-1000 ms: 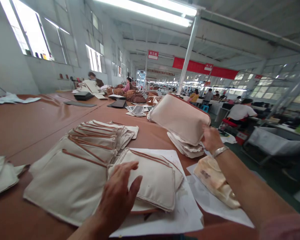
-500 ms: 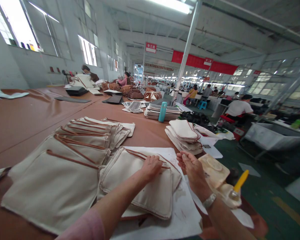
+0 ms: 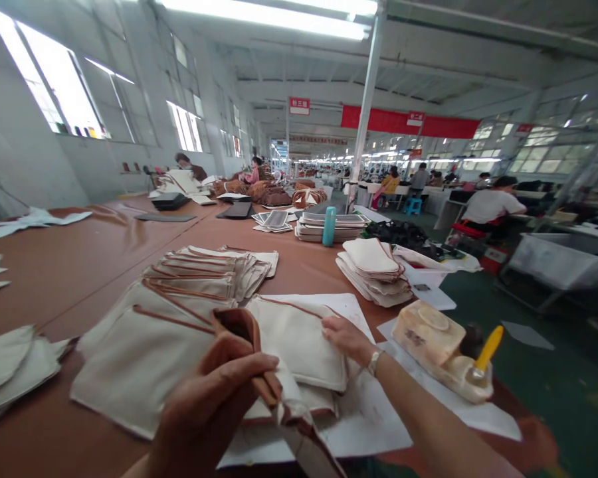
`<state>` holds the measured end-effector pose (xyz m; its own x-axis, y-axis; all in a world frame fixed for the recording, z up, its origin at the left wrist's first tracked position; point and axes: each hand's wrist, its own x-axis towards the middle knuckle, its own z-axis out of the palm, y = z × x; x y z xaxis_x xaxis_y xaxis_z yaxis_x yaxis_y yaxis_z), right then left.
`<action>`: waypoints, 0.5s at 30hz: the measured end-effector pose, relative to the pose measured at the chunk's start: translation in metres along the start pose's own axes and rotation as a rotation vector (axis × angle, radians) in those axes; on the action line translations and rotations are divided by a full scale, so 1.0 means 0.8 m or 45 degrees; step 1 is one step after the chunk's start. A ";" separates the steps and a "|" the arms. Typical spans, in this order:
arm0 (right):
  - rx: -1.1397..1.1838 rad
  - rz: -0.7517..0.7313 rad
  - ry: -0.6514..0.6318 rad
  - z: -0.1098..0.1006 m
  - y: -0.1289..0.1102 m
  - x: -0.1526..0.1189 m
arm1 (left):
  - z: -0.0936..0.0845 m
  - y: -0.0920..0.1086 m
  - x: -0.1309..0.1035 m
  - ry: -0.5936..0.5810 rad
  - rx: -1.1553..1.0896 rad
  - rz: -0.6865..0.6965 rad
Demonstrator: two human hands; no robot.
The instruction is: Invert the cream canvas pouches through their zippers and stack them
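Observation:
In the near middle, my left hand (image 3: 212,392) is closed around a cream panel with brown trim (image 3: 309,435), lifted and bent so that its brown inside shows. My right hand (image 3: 349,340) has its fingers closed at the upper right edge of the top cream panel (image 3: 299,342) on a small stack. That stack rests on a white sheet (image 3: 373,425). Left of it, a fanned row of cream panels with brown edging (image 3: 144,358) overlaps across the brown table (image 3: 109,265).
A stained plastic container (image 3: 426,332) with a yellow-handled brush (image 3: 488,348) stands at the right. Behind it is another cream pile (image 3: 373,272). A turquoise bottle (image 3: 329,227) stands by stacked panels. More cream pieces (image 3: 10,365) lie far left. Several people work farther back.
My left hand has come off the stack towards me, now with a bent panel in it. My right hand has moved left onto the stack's edge. The view has turned slightly left.

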<state>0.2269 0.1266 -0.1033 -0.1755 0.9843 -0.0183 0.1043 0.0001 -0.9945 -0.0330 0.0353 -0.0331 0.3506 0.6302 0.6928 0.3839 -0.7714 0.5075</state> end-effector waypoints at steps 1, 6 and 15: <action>-0.003 -0.061 -0.020 0.010 -0.013 -0.015 | -0.011 0.012 -0.001 -0.037 -0.106 -0.032; 0.219 -0.443 -0.319 0.063 -0.092 -0.130 | -0.013 0.059 -0.016 -0.006 -0.916 -0.440; -0.051 -0.788 -0.316 0.099 -0.130 -0.204 | -0.034 0.109 -0.022 -0.277 -0.706 -0.426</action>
<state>0.1673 -0.0480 -0.0050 -0.4344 0.7304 0.5270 -0.0529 0.5634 -0.8245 -0.0293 -0.0456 0.0127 0.4749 0.8015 0.3634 0.0272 -0.4261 0.9042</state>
